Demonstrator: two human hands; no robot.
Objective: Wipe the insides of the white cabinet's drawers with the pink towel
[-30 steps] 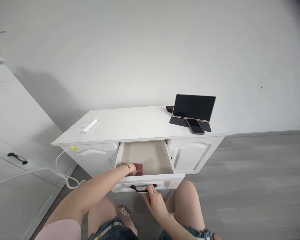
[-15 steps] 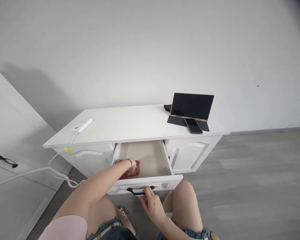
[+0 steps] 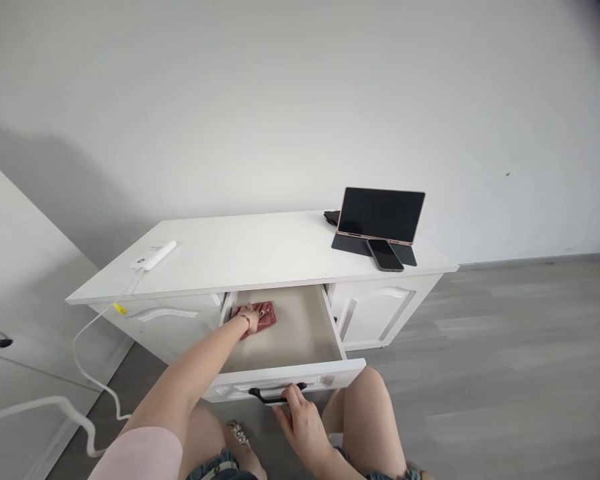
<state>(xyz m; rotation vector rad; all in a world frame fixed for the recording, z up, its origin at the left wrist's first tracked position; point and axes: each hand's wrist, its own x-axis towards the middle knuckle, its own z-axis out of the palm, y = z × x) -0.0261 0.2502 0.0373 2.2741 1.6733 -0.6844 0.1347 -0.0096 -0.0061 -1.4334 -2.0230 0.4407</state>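
Inside the pulled-out drawer [image 3: 300,333], my left hand [image 3: 250,317] presses a folded red cloth [image 3: 267,321] against the pale drawer bottom, towards the left back. Its fingers are bent over the cloth, and part of the cloth is hidden beneath them. At the drawer front, the fingers of my right hand [image 3: 303,420] are hooked round the right part of the black drawer handle [image 3: 267,399].
On the white cabinet top [image 3: 250,250] stand a tablet [image 3: 381,215] on a dark cover and a phone [image 3: 385,255]. A white power strip [image 3: 155,257] lies at the left, its white cable [image 3: 77,360] hanging down. My knees flank the drawer front.
My left hand has slid the red cloth deeper into the drawer, away from its front. My right hand has stayed on the handle. The view has shifted slightly.
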